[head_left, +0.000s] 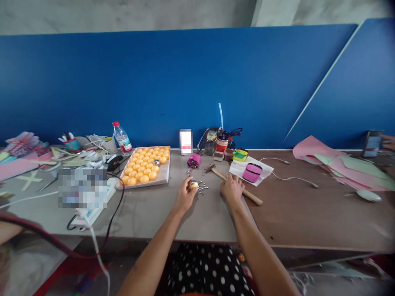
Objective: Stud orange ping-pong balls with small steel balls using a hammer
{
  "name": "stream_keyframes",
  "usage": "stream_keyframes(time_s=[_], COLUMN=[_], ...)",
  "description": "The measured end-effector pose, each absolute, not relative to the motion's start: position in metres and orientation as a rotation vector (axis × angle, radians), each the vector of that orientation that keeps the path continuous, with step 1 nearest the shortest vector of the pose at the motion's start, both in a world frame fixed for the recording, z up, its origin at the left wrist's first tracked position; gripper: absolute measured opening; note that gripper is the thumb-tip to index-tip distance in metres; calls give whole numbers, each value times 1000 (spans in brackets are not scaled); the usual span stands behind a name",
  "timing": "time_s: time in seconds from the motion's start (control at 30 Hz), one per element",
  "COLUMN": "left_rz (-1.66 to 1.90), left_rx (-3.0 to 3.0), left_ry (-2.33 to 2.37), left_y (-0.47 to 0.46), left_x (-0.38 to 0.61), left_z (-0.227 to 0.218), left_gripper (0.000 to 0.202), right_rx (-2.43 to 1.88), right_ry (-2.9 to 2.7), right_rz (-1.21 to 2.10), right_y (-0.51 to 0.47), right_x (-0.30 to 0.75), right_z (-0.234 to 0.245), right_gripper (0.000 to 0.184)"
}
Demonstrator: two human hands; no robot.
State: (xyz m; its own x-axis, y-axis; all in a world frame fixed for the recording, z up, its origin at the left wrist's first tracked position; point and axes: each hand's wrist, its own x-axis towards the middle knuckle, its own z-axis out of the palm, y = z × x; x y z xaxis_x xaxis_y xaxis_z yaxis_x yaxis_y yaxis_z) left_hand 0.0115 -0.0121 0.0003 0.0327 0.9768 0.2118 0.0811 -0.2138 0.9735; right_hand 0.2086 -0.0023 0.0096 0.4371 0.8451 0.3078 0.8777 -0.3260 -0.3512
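My left hand [185, 196] is closed around an orange ball [194, 185] whose top is covered with silver studs. Loose silver studs [202, 188] lie on the table just right of it. Behind them a magenta container [194, 160] lies on its side, with more studs near its mouth. My right hand [233, 188] is over the wooden handle of a hammer [253, 197], fingers curled onto it; the hammer lies on the table, head pointing left and away. To the left a white tray [168, 174] holds many plain orange balls and one studded ball [156, 163].
A magenta lid-like piece [252, 172] lies on white paper, right of the hammer. Jars and a red cup [221, 144] stand by the blue partition [185, 86]. A bottle [122, 139], power strip [95, 201] and cables are left; paper sheets [336, 164] and another person's hand [388, 142] are right.
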Motion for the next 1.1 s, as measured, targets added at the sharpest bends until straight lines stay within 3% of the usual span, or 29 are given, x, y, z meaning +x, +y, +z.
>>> stream_keyframes(time_s=[0.5, 0.9, 1.1], left_rz=[1240, 1372, 1482], left_rx=[1357, 1421, 1453], left_ry=[1175, 1249, 1380], left_y=[-11, -8, -6], left_x=[10, 9, 7], left_z=[8, 0, -3], left_gripper=[44, 38, 39], right_rx=[-2289, -1745, -1554], right_ry=[-1493, -1585, -1605], right_rz=[-212, -360, -380], right_y=[0, -1, -11], right_x=[213, 200, 191], right_z=[4, 8, 13], right_gripper=[32, 36, 29])
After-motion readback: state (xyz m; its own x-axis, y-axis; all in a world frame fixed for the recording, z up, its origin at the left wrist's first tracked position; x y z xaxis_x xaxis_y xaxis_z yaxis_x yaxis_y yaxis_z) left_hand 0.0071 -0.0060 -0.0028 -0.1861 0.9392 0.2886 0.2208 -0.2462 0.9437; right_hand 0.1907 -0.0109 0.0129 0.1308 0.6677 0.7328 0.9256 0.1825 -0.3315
